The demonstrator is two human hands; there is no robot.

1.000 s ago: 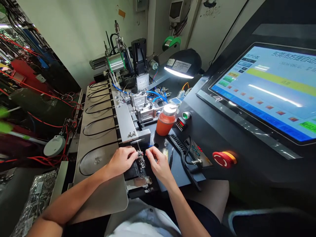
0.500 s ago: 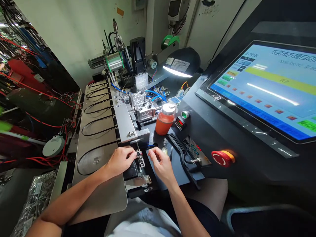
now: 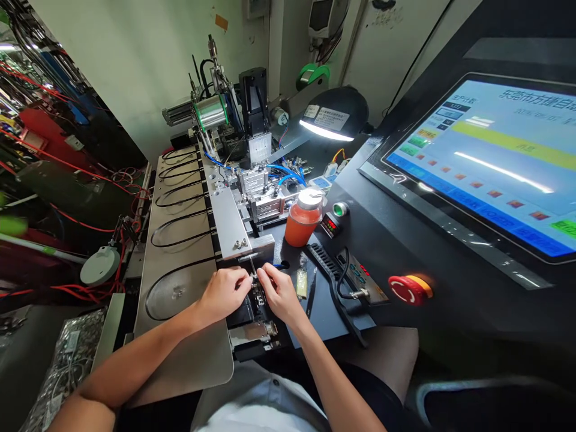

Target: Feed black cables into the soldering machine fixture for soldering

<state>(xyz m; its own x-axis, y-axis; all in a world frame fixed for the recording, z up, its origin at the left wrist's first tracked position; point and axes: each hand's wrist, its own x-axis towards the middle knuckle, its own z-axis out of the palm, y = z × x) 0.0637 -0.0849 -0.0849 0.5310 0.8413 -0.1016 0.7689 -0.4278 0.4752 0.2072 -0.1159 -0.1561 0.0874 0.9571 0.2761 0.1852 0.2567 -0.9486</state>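
Observation:
My left hand (image 3: 226,292) reaches in from the left, thumb and fingers pinched together at a small metal fixture (image 3: 259,296) on the machine's rail. From the other side my right hand (image 3: 279,294) is also closed in a pinch, its fingertips over the fixture's far end, close to my left fingertips. Whatever lies between the fingertips is too small and covered to make out. Beyond the hands, a flat metal cover bar (image 3: 228,219) runs along the rail. Looped black cables (image 3: 182,241) lie on the metal plate (image 3: 198,354) left of it.
An orange-red jar (image 3: 300,225) with a pale lid stands right of the rail. Near it lie a small yellowish packet (image 3: 302,284), black tweezers (image 3: 312,294) and a black brush (image 3: 328,270). A lit lamp (image 3: 335,114), touchscreen (image 3: 495,162) and red emergency stop button (image 3: 407,290) are farther right.
My right hand has moved left to the fixture, and its fingertips are now close to my left hand's. My left hand has barely shifted. The yellowish packet is more exposed.

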